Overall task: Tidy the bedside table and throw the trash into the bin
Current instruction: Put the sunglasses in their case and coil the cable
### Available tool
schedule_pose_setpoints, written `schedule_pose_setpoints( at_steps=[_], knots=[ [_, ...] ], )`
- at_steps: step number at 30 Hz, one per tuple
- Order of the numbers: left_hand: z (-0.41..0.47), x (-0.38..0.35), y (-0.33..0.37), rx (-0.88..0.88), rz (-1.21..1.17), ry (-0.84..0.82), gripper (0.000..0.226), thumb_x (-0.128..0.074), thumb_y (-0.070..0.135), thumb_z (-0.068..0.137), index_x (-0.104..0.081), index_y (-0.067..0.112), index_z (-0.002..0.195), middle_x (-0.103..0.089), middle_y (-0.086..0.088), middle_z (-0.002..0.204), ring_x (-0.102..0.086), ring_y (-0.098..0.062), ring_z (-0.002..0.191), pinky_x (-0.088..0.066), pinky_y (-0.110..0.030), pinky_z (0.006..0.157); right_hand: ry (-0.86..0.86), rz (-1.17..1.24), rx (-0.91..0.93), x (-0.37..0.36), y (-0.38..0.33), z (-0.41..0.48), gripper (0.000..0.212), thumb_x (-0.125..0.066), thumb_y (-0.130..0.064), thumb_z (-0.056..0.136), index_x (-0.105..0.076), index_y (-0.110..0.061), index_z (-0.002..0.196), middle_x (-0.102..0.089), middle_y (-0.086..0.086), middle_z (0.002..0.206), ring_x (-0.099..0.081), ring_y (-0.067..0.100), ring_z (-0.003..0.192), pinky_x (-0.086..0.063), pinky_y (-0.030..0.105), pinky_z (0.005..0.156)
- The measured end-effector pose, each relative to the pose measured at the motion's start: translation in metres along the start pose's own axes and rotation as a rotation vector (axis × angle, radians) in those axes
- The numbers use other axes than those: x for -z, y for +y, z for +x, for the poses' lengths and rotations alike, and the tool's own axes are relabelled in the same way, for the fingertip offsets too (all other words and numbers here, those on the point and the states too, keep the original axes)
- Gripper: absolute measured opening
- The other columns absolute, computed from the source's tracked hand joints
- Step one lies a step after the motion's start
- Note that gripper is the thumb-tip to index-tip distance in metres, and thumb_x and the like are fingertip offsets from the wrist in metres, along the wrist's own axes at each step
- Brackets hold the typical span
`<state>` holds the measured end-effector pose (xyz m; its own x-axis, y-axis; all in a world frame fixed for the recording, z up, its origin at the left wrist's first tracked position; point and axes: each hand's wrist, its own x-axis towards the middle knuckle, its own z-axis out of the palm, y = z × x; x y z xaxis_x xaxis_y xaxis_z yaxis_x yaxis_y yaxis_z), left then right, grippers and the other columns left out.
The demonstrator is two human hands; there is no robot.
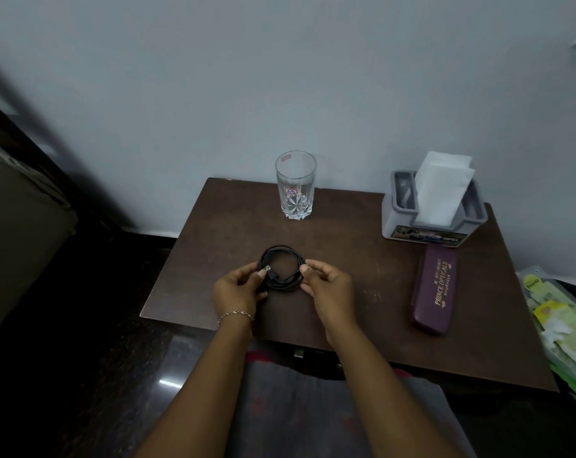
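A black USB cable [280, 256] lies coiled in a ring on the brown bedside table [362, 309], near its middle front. My left hand [238, 287], with a bracelet on the wrist, pinches the coil's left side beside the USB plug. My right hand [326, 285] pinches the coil's right side with thumb and fingers. An empty clear glass [295, 185] stands upright at the table's back edge, behind the cable.
A grey tissue holder [432, 223] with white tissues stands at the back right. A purple spectacle case [434, 289] lies in front of it. Green and yellow packets [560, 319] sit off the table's right edge. A wall is behind; dark floor lies to the left.
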<state>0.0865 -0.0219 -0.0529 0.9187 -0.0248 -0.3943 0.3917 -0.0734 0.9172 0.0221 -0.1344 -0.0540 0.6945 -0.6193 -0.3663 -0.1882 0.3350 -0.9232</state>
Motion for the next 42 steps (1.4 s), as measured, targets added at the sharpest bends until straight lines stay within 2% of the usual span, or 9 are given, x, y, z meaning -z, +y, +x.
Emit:
schedule_pose_setpoints(
  at_steps=[6,12,15,18,22,26,33,37,42],
  knots=[
    [0.01,-0.004,0.0,-0.085,0.153,0.075,0.016,-0.064,0.007,0.083,-0.068,0.008,0.099,-0.066,-0.009,0.083,-0.061,-0.009,0.062,-0.049,-0.014,0.042,0.081,-0.17,0.069,-0.007,0.008,0.011,0.022,-0.062,-0.012,0.088,-0.067,-0.003,0.107,-0.067,0.007,0.084,-0.064,0.007,0.067,-0.056,0.02,0.067],
    [0.007,-0.008,0.003,-0.121,0.273,0.118,0.017,-0.065,0.014,0.083,-0.068,0.011,0.1,-0.066,-0.006,0.085,-0.06,-0.009,0.066,-0.048,-0.013,0.042,0.112,-0.273,0.115,-0.008,0.005,0.014,0.016,-0.066,-0.014,0.085,-0.069,-0.006,0.098,-0.065,0.014,0.091,-0.06,0.012,0.056,-0.056,0.025,0.052],
    [0.001,-0.009,0.004,-0.148,0.383,0.151,0.033,-0.065,0.026,0.081,-0.065,0.014,0.112,-0.065,-0.01,0.105,-0.064,-0.022,0.086,-0.055,-0.025,0.074,0.107,-0.282,0.152,-0.003,-0.003,0.008,0.025,-0.067,-0.016,0.084,-0.065,-0.011,0.108,-0.063,0.01,0.095,-0.061,0.012,0.057,-0.056,0.025,0.052],
    [-0.025,-0.022,0.015,-0.296,0.527,0.212,0.038,-0.061,0.025,0.085,-0.057,0.018,0.122,-0.047,-0.009,0.128,-0.046,-0.023,0.113,-0.042,-0.034,0.095,0.196,-0.282,0.293,0.02,-0.025,0.001,0.013,-0.064,-0.016,0.086,-0.067,-0.018,0.098,-0.066,0.011,0.093,-0.065,0.018,0.065,-0.055,0.025,0.054],
    [-0.089,-0.071,0.03,-0.699,0.528,-0.042,0.027,-0.056,0.029,0.085,-0.059,0.023,0.112,-0.055,0.002,0.114,-0.047,-0.016,0.102,-0.04,-0.029,0.089,0.445,-0.518,0.465,0.086,-0.065,-0.001,0.012,-0.057,-0.021,0.089,-0.066,-0.02,0.097,-0.064,0.001,0.1,-0.06,0.016,0.087,-0.047,0.028,0.08],
    [-0.132,-0.124,0.002,-0.772,0.754,-0.353,0.045,-0.054,0.041,0.08,-0.049,0.025,0.122,-0.052,0.002,0.12,-0.048,-0.02,0.105,-0.043,-0.035,0.089,0.708,-0.447,0.33,0.158,-0.068,0.012,0.017,-0.064,-0.023,0.084,-0.06,-0.018,0.099,-0.063,0.008,0.105,-0.062,0.021,0.093,-0.039,0.02,0.072],
    [-0.135,-0.156,-0.033,-0.673,1.008,-0.397,0.081,-0.072,0.06,0.055,-0.044,0.018,0.119,-0.049,-0.001,0.116,-0.048,-0.023,0.103,-0.046,-0.038,0.084,0.506,-0.231,0.095,0.178,-0.049,0.04,0.063,-0.075,-0.027,0.076,-0.039,-0.01,0.126,-0.053,0.006,0.122,-0.052,0.017,0.109,-0.043,0.034,0.098],
    [-0.132,-0.156,-0.035,-0.662,1.062,-0.36,0.07,-0.077,0.054,0.052,-0.047,0.015,0.101,-0.049,-0.004,0.106,-0.05,-0.025,0.095,-0.048,-0.039,0.074,0.469,-0.288,0.11,0.179,-0.05,0.043,0.051,-0.072,-0.021,0.079,-0.048,-0.014,0.124,-0.058,0.003,0.11,-0.056,0.017,0.1,-0.048,0.039,0.094],
    [-0.117,-0.143,-0.028,-0.584,0.985,-0.41,0.051,-0.074,0.018,0.069,-0.048,0.006,0.11,-0.04,-0.012,0.116,-0.049,-0.031,0.101,-0.042,-0.036,0.083,0.463,-0.371,0.115,0.184,-0.044,0.036,0.044,-0.067,-0.024,0.082,-0.058,-0.022,0.125,-0.053,0.01,0.118,-0.058,0.022,0.102,-0.047,0.04,0.097]
  ],
)
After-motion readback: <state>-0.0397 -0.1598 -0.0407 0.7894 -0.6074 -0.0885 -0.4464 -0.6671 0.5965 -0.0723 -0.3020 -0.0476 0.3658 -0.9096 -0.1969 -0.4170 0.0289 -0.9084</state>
